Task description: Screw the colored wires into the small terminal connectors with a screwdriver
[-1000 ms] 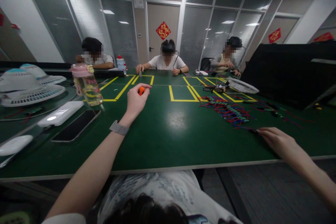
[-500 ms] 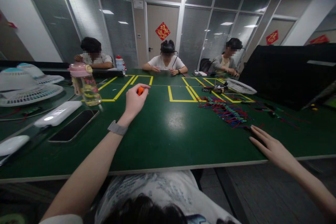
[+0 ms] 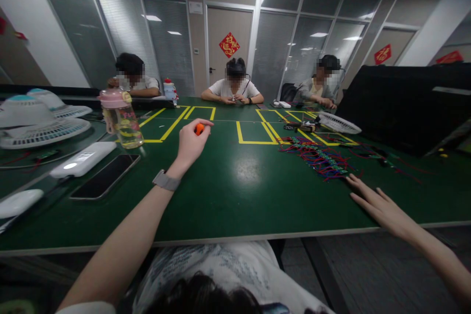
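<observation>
So my right hand (image 3: 382,206) is flat-ish and palm down, fingers stretched out and loosely spread, and I can't see anything held in it. The row of wired circuit boards (image 3: 321,154) lies just past my fingertips, ahead and a bit left. Its long axis slants from far left to near right, so the near end basically points at my hand. Can't tell if I'm actually touching the last wires or only right beside them. My left hand (image 3: 192,143) is well apart from all that, curled around a small orange thing (image 3: 199,129) and mostly hiding it, so the right is clearly the nearer one. Further out on the green worktop (image 3: 221,196) there's yellow tape (image 3: 257,143) beyond the boards, and a phone (image 3: 106,176) and a pink-lidded bottle (image 3: 123,120) over on my left.
</observation>
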Demonstrator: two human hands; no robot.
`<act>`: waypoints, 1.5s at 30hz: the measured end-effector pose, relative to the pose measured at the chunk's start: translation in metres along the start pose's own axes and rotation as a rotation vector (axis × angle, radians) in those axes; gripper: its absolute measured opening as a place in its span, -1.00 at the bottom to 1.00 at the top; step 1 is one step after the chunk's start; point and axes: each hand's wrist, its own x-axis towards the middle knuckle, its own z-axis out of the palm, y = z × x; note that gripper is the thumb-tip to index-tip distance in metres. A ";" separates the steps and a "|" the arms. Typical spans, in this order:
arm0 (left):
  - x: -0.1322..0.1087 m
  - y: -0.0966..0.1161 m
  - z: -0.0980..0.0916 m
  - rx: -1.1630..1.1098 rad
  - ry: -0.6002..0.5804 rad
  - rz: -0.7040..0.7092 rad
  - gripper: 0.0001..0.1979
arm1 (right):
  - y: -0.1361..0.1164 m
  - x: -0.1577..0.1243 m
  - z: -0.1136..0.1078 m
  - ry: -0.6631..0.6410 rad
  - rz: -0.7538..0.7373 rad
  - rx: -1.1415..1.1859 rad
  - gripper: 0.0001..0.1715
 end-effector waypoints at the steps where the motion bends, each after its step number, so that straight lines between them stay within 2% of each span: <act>1: 0.000 0.000 0.000 0.001 -0.004 -0.001 -0.84 | 0.000 0.001 0.001 0.000 0.011 0.007 -0.15; 9: -0.002 0.001 0.000 0.006 -0.036 -0.013 -0.83 | 0.001 0.007 0.004 -0.037 0.100 0.030 -0.13; 17: -0.001 -0.001 0.001 0.013 -0.032 -0.015 -0.83 | 0.010 0.006 0.013 0.059 0.022 0.027 -0.23; 20: -0.002 0.000 0.001 0.009 -0.035 -0.022 -0.83 | 0.009 0.005 0.010 0.210 -0.034 0.009 -0.31; 24: -0.003 0.002 0.001 0.003 -0.051 -0.020 -0.83 | -0.001 0.012 -0.008 0.573 -0.161 -0.163 -0.54; 26: -0.003 0.003 0.001 0.002 -0.054 -0.023 -0.83 | -0.012 0.023 -0.022 0.717 -0.178 -0.283 -0.62; 29: -0.003 0.004 0.001 0.001 -0.051 -0.022 -0.83 | -0.040 0.052 -0.044 0.870 -0.161 -0.331 -0.65; 30: -0.003 0.004 0.001 0.002 -0.051 -0.020 -0.83 | -0.053 0.064 -0.051 0.877 -0.155 -0.325 -0.64; 33: -0.003 0.004 0.000 0.001 -0.055 -0.013 -0.83 | -0.093 0.107 -0.069 0.763 -0.140 -0.256 -0.60; 37: -0.004 0.004 -0.001 -0.016 -0.064 -0.006 -0.83 | -0.139 0.170 -0.075 0.618 -0.131 -0.129 -0.55; 40: -0.004 0.006 -0.002 -0.016 -0.071 -0.008 -0.83 | -0.158 0.210 -0.066 0.456 -0.016 -0.117 -0.54; 42: -0.004 0.008 -0.002 -0.012 -0.062 -0.020 -0.83 | -0.166 0.228 -0.055 0.375 0.140 -0.119 -0.51; 45: -0.005 0.009 -0.002 -0.014 -0.055 -0.029 -0.84 | -0.172 0.243 -0.036 0.327 0.228 -0.114 -0.50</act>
